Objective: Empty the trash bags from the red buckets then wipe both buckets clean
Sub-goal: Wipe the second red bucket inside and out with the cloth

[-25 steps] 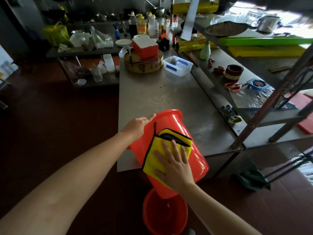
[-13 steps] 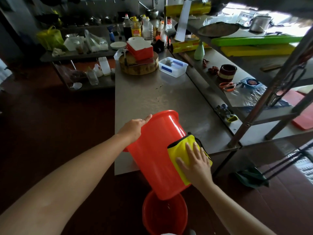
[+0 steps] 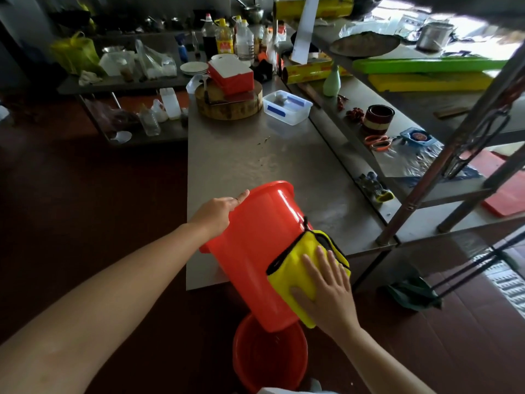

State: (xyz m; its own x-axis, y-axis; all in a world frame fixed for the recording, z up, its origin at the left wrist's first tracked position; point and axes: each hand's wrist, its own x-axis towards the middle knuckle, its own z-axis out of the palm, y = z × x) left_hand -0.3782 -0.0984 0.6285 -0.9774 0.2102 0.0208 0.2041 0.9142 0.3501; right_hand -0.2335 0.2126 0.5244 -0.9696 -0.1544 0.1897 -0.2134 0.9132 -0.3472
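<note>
Wiping the outside wall of the tilted bucket (image 3: 255, 251) with a yellow cloth (image 3: 292, 274), pressed flat under the right hand (image 3: 329, 291), fingers (image 3: 322, 264) straight and spread, not curled round anything. Steadying the same bucket at its rim with the left hand (image 3: 218, 211): thumb laid along the lip, the other fingers out of sight past the rim, so gripping by the look of it rather than merely resting. Held at the near end of the bench (image 3: 255, 160), mouth turned away and upward, base pointing down; resting on the bench edge or held free of it, impossible to tell. Directly beneath, the second bucket (image 3: 267, 354), upright on the floor. Judging progress: seemingly well into the wiping half of the job. No trash bag to be seen on either rim, and nothing but bare red plastic inside the lower one, as far as visible in the dim light. Inside of the tilted one hidden from this angle, so no saying whether wiped or not. Cloth low on the right flank, near the base. Left to do, most likely: finishing this wall and the base, checking the inside, then giving the second bucket the same treatment, if not already cleaned; no sign either way. Worth keeping the left grip firm against the sideways push of the wiping hand.
</note>
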